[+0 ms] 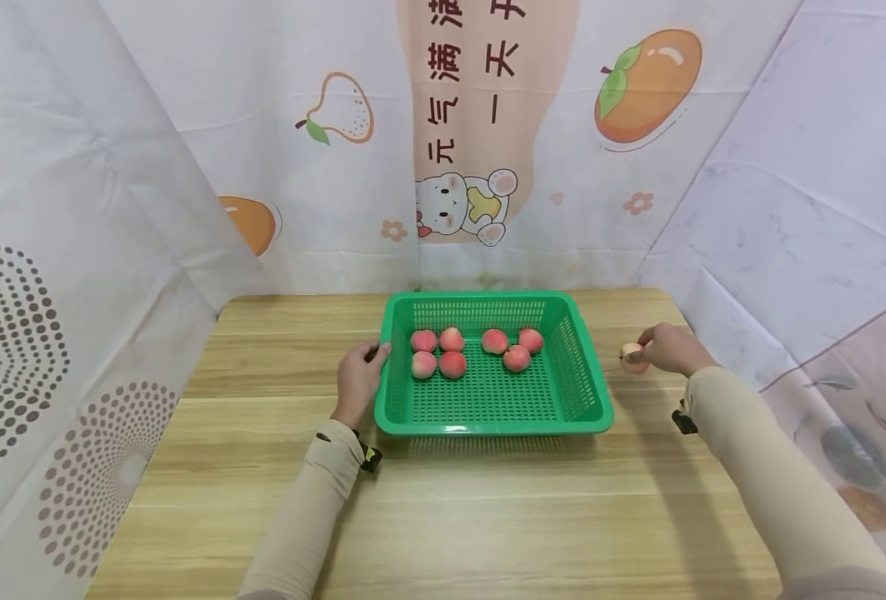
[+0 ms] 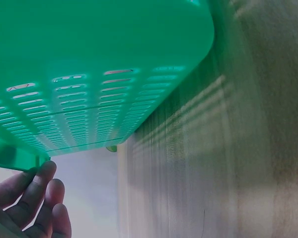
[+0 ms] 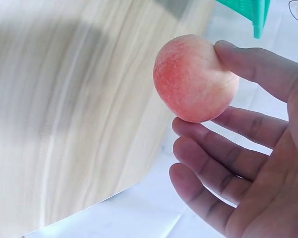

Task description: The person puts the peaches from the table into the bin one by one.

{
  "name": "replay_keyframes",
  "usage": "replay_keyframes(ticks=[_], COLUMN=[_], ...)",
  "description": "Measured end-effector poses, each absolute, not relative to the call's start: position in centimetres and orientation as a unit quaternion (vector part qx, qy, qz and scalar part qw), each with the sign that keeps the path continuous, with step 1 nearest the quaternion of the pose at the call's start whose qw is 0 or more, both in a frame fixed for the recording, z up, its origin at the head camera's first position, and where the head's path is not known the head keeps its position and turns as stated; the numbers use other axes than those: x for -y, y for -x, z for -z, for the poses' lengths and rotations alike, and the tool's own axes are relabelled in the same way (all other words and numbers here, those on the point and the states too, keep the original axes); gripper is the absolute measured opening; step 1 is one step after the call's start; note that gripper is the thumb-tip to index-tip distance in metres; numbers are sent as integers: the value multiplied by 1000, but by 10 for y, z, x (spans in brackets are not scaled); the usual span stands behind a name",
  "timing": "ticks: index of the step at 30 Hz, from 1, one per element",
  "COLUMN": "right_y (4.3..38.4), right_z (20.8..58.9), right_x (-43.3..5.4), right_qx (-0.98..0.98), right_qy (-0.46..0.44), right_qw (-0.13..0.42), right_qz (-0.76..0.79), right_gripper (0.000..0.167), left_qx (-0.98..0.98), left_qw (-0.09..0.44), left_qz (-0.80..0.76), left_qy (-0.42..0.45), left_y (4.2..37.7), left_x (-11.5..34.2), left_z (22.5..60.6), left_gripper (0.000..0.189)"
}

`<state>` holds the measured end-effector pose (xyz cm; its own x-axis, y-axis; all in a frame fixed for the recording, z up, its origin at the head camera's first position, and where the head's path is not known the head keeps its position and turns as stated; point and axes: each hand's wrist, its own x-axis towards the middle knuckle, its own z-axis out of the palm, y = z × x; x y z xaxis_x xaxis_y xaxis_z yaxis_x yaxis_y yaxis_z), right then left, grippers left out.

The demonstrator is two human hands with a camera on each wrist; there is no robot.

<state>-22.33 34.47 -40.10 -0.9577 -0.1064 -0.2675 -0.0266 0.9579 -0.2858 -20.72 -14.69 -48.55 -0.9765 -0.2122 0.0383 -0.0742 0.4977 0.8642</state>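
Note:
A green plastic basket [image 1: 491, 429] with slotted walls sits mid-table. In it lie several pink-red peaches: a cluster on the left, including a peach [image 1: 453, 364], and three on the right, including a peach [image 1: 517, 358]. My left hand [image 1: 357, 382] holds the basket's left rim; from below, the left wrist view shows its fingers [image 2: 27, 203] at the rim's edge. To the right of the basket, my right hand [image 1: 671, 348] pinches another peach [image 3: 193, 79] between thumb and fingers. The right wrist view shows this peach pale with a red blush, apart from the basket.
The wood-grained table [image 1: 443, 517] carries the basket. White printed cloth [image 1: 337, 183] hangs behind the table and along both sides. The table's right edge lies just beyond my right hand.

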Motion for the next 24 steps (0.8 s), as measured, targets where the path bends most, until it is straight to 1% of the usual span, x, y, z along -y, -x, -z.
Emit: replay_keyframes(ticks=[14, 21, 24], right_y=[231, 235, 237], right_z=[378, 367, 363], right_x=[-328, -320, -315], right_qx=[-982, -981, -981], right_qy=[39, 32, 32], right_qw=[116, 108, 101], right_qz=[147, 159, 161], right_gripper=[52, 56, 56], left_qx=[862, 859, 860], left_qw=[66, 62, 63], left_qz=[495, 501, 499], left_qy=[-85, -86, -86], left_y=[206, 206, 206], left_x=[148, 147, 147], left_z=[484, 483, 483], left_gripper=[42, 42, 41])
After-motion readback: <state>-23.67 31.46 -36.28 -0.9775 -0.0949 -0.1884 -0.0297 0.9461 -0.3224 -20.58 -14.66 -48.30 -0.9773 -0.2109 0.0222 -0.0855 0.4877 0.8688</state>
